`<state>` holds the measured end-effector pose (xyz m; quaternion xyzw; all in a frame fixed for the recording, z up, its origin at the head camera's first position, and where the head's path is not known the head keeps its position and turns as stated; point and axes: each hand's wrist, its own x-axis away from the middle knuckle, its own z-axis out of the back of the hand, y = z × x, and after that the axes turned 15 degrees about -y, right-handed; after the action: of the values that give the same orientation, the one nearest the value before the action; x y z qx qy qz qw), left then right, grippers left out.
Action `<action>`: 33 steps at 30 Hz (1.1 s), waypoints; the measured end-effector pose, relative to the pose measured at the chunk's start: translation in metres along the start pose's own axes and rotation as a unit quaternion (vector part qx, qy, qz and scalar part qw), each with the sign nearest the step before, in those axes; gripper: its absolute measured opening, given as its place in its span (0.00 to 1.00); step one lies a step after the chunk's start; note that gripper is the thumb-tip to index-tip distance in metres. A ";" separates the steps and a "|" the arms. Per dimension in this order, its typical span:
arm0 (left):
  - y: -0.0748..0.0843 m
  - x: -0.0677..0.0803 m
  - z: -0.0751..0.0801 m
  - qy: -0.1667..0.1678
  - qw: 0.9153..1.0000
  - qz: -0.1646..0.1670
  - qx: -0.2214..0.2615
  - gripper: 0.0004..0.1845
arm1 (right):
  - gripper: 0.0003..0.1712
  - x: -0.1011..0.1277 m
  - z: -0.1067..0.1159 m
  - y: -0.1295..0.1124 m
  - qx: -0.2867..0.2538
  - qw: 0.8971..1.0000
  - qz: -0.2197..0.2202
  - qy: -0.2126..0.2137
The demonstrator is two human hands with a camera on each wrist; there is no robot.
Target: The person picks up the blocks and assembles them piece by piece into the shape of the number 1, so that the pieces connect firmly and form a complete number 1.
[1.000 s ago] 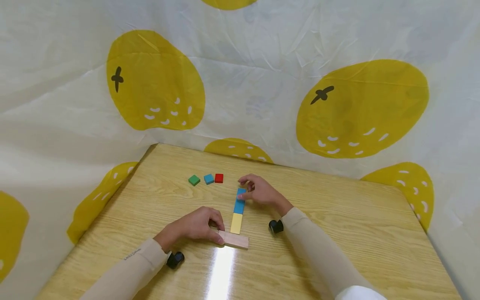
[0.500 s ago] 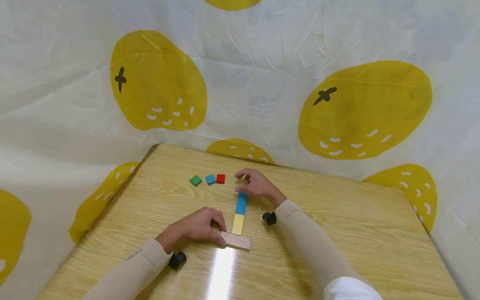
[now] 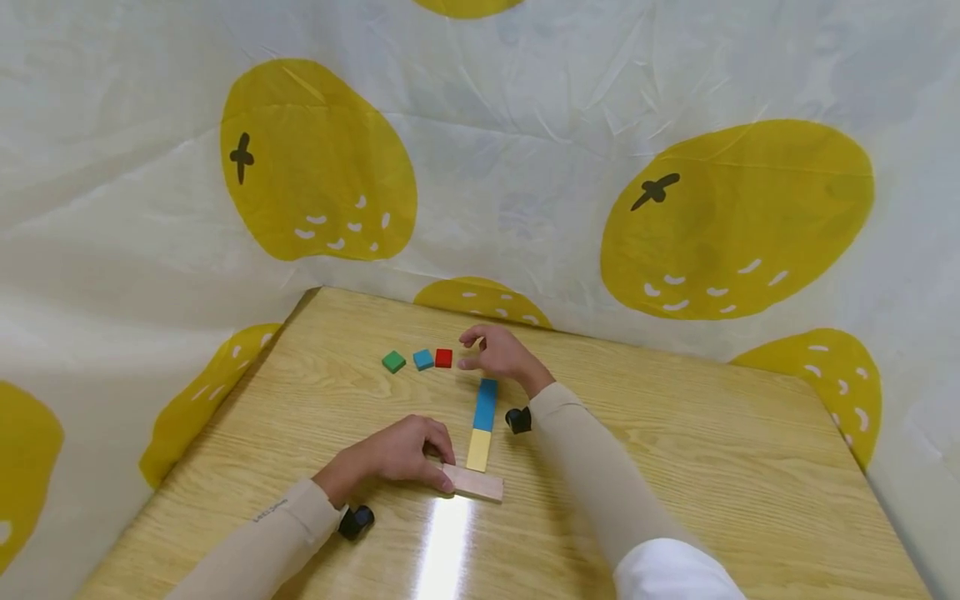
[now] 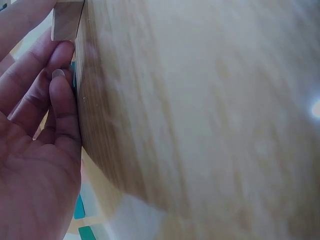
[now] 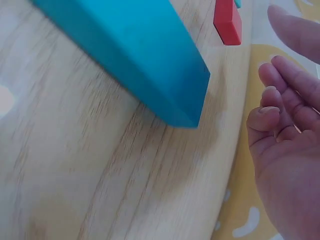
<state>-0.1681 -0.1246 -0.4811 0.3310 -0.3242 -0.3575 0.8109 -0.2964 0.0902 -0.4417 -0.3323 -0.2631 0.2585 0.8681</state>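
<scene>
In the head view, my left hand (image 3: pixel 399 450) pinches the left end of a plain wooden block (image 3: pixel 478 483) lying on the table. That block's end (image 4: pixel 66 21) shows between thumb and fingers in the left wrist view. A yellow block (image 3: pixel 478 451) and a long blue block (image 3: pixel 486 406) run away from it in a line. My right hand (image 3: pixel 504 354) is empty, fingers loosely bent, just beyond the blue block's far end. Its fingertips point toward a small red block (image 3: pixel 444 358). In the right wrist view the long blue block (image 5: pixel 150 55) lies beside that hand.
Left of the red block lie a small blue block (image 3: pixel 423 359) and a green block (image 3: pixel 393 361). Behind the wooden table (image 3: pixel 675 433) hangs a white cloth (image 3: pixel 510 183) with yellow fruit prints, along its far and left edges.
My right hand has let go of the long blue block and moved away and left, toward the red block. The left hand keeps its place on the wooden block.
</scene>
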 end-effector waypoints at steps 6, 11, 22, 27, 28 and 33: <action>0.003 0.000 0.004 -0.001 1.000 0.002 -0.006 0.09 | 0.26 -0.012 -0.003 -0.005 -0.008 1.000 -0.017 0.001; 0.003 0.001 0.007 0.001 1.000 -0.005 -0.010 0.09 | 0.25 -0.024 -0.009 -0.011 -0.020 1.000 -0.022 0.001; 0.001 0.000 0.005 0.000 1.000 -0.010 -0.002 0.10 | 0.24 -0.037 -0.019 -0.017 0.013 0.998 -0.047 0.028; -0.002 0.000 0.003 0.000 1.000 -0.011 0.004 0.10 | 0.18 -0.042 -0.024 -0.017 0.054 0.997 -0.038 0.033; -0.002 0.000 0.002 -0.001 1.000 -0.013 0.004 0.10 | 0.16 -0.043 -0.024 -0.016 0.062 0.997 -0.040 0.034; -0.004 -0.001 0.001 -0.001 1.000 -0.016 0.001 0.10 | 0.14 -0.043 -0.023 -0.018 0.076 0.995 -0.054 0.031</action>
<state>-0.1711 -0.1262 -0.4840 0.3370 -0.3200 -0.3698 0.8045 -0.3087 0.0419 -0.4558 -0.2590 -0.2333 0.2204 0.9110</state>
